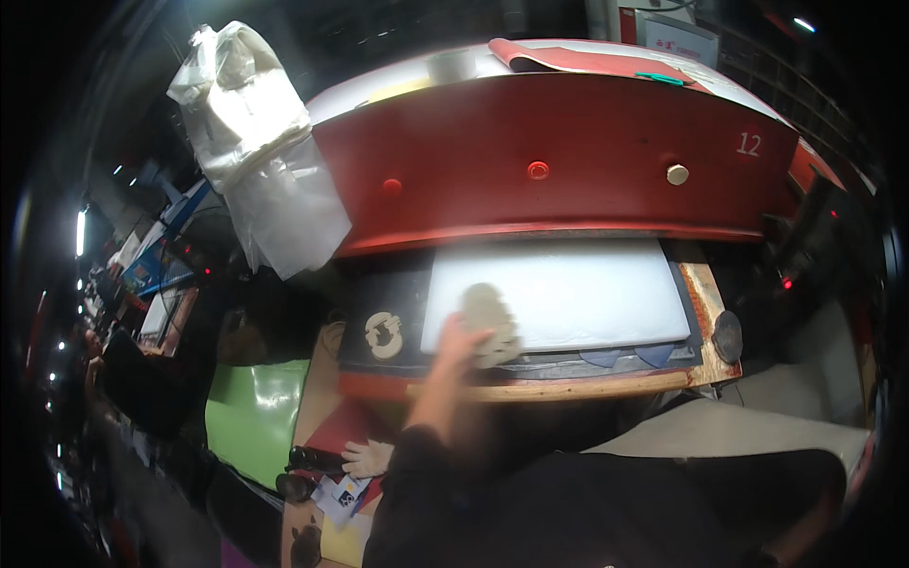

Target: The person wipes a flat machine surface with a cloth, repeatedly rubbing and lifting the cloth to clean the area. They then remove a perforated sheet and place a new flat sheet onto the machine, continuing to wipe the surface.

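Observation:
My left hand point(456, 343) reaches forward from the lower left, its thumb and fingers closed on the left edge of a flat greyish-beige piece with a scalloped edge point(492, 327). Motion blurs both, and I cannot make out the piece's material. It overlaps the front left part of a thick white sheet point(578, 293), which lies on a dark work surface point(393, 293). Left of my hand rests a beige ring-shaped piece with a notched inner edge point(396, 327). At the lower right edge a dim bit of my right arm point(803, 540) shows; its fingers are hidden.
A red machine beam point(597, 123) with round buttons spans the back, above the white sheet. A clear plastic bag point(270, 142) hangs at its left end. Below left are a green panel point(254, 402) and a pale glove point(367, 458). A dark round knob point(726, 336) stands at right.

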A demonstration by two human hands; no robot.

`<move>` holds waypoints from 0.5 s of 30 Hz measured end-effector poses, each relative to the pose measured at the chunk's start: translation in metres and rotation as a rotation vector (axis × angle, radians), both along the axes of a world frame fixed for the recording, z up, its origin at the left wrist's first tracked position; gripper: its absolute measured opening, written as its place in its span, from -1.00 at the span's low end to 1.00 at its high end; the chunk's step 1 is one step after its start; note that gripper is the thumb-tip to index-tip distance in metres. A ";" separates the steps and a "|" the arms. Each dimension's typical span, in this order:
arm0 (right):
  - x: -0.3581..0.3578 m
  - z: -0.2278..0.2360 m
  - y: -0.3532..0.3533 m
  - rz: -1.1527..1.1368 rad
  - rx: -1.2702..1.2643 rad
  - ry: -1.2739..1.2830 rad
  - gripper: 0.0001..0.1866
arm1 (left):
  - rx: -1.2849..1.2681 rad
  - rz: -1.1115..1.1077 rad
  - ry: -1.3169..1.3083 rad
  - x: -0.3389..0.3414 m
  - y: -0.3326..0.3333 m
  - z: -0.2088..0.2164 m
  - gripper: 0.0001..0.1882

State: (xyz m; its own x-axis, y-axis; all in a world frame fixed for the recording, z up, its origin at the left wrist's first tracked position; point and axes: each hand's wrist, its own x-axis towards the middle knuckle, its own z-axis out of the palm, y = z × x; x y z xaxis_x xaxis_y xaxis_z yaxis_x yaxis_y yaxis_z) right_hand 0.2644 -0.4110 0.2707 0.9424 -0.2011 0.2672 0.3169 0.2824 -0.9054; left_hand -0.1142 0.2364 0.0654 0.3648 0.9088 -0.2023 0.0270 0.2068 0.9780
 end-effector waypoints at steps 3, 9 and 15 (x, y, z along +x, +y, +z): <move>-0.016 0.004 0.034 0.280 0.108 -0.042 -0.59 | -0.068 0.252 -0.098 -0.097 0.040 -0.013 -0.30; -0.066 0.025 0.098 0.567 0.283 0.044 -0.72 | 0.250 0.206 0.694 -0.167 0.094 -0.011 -0.25; -0.107 0.066 0.174 0.726 0.452 0.051 -0.78 | 0.890 0.069 0.581 -0.139 0.002 0.027 -0.14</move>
State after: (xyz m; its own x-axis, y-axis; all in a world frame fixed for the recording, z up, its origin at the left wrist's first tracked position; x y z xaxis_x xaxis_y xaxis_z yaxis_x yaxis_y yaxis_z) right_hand 0.1576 -0.2370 0.3364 0.8875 0.3801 0.2605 -0.1204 0.7369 -0.6652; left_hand -0.2528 0.2385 0.0927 0.3677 0.8305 0.4183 0.5540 -0.5570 0.6188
